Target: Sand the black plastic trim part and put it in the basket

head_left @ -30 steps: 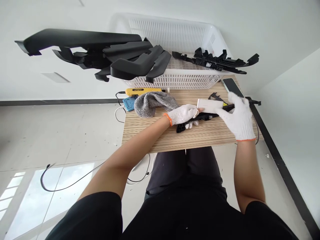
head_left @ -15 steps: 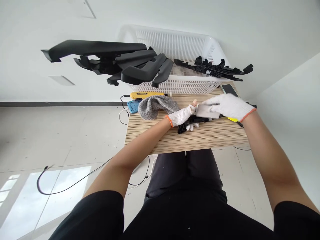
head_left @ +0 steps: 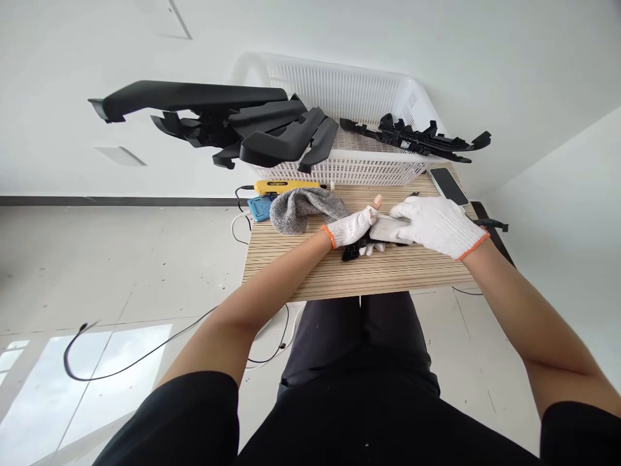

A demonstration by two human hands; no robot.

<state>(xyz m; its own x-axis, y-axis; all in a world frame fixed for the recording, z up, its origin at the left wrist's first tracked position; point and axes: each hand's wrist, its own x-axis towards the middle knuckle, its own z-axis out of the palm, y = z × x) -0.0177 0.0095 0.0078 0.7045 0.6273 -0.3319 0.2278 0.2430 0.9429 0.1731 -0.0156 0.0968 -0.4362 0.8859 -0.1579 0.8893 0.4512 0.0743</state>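
At the right fingers [head_left: 402,209] (white-gloved), a pale block [head_left: 383,228].

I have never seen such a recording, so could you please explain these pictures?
There is no machine here: every picture comes from one camera on a person's head, looking forward and down. The white-gloved left hand holds a black part, and the equally gloved right hand grips a white block over it; whether the two touch is hard to tell. Also on the wood-patterned table are a grey cloth, a yellow tool, a blue object and a phone. Behind them, black pieces lie across a white basket.
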